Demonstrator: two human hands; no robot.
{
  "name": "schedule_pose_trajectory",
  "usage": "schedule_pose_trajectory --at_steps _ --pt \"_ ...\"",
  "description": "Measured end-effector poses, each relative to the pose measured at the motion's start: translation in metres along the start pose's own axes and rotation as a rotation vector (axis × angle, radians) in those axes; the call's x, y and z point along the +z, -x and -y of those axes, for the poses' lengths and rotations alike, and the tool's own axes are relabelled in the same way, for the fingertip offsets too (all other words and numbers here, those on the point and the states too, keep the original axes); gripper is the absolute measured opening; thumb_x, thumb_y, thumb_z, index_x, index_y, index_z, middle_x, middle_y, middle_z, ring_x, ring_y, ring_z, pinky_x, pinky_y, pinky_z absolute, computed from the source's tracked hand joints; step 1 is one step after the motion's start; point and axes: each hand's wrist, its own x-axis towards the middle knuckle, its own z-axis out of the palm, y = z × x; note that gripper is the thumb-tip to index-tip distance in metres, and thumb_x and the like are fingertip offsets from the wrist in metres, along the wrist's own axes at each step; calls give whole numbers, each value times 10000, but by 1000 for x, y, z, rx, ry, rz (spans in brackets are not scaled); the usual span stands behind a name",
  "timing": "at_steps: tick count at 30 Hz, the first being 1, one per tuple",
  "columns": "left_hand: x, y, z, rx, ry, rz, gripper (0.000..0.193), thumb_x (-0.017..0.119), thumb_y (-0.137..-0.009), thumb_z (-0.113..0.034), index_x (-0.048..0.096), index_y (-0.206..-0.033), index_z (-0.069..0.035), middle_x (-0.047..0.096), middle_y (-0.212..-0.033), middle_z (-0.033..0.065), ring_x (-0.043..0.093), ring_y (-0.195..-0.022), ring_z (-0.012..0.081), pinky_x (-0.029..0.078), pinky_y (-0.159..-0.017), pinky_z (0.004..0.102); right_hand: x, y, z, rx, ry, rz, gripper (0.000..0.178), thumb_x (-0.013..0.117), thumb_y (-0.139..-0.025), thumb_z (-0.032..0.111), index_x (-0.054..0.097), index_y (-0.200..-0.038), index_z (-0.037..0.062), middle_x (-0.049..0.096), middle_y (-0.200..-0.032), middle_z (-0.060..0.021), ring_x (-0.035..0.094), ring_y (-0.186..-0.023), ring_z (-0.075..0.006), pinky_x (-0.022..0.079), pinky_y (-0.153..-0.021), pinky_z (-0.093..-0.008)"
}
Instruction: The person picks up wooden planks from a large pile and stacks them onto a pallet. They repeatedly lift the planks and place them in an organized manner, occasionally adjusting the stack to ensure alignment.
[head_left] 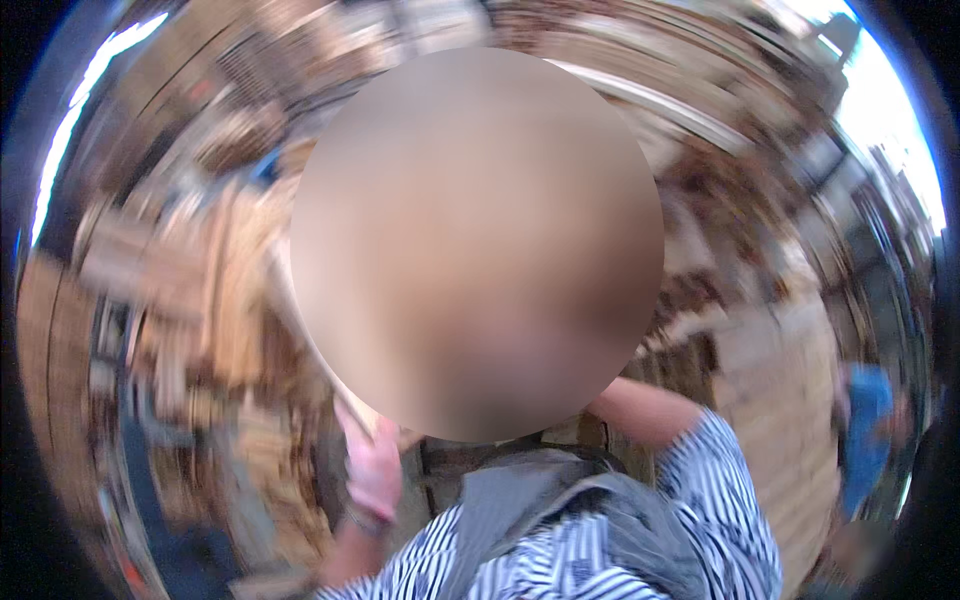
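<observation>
A large round blur covers the middle of the head view and hides much of what lies in front of me. My left hand [372, 468] is closed at the near corner of a pale wooden board [318, 352]. Only the board's left edge shows, slanting up and away until the blur covers the rest. From the right my bare forearm [648, 412] reaches inward below a striped sleeve. My right hand itself is hidden by the blur, so its fingers and anything in them cannot be made out.
Wooden pieces [240, 290] are piled along the left, smeared by motion. Broad pale planks [775, 400] lie on the right. Beyond them is a person in blue [868, 430]. A long whitish strip [665, 95] runs across the far side, among more stacked wood.
</observation>
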Motion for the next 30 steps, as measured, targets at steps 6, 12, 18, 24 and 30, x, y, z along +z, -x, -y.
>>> schedule_pose_trajectory --at_steps 6,12,18,24,30 --pt "16 3 121 -94 -123 9 1030 765 -898 -316 86 -1623 -42 331 -1582 206 406 -1405 300 340 -1181 392 97 -59 0 4 -146 475 653 728 -910 379 537 -1421 20 660 -1322 -156 636 -1179 -249 524 -951 -398" --pt "57 -13 94 23 -76 277 953 749 -907 -350 161 -1586 -31 388 -1522 202 446 -1359 310 376 -1144 411 127 -64 -5 -80 -230 558 622 788 -834 503 692 -1235 37 748 -1099 -100 676 -980 -225 534 -859 -415" --pt "100 -12 80 52 -23 511 883 732 -916 -384 236 -1549 -20 446 -1462 198 486 -1312 320 412 -1107 431 47 15 -46 -189 -330 370 739 933 -739 386 608 -1314 54 714 -1180 -104 646 -1075 -182 533 -889 -361" --pt "152 9 55 139 98 724 822 716 -924 -418 311 -1512 -9 503 -1402 194 526 -1265 330 448 -1070 451 -31 164 10 -13 12 -310 1282 959 -554 528 310 -1509 -29 548 -1375 -272 557 -1295 -381 460 -1053 -425" --pt "250 71 32 214 199 1122 773 699 -933 -453 386 -1474 2 561 -1342 190 566 -1218 340 485 -1032 470 -66 295 35 -9 199 -890 1219 899 -662 305 179 -1598 8 407 -1443 -261 480 -1308 -442 433 -1094 -427"
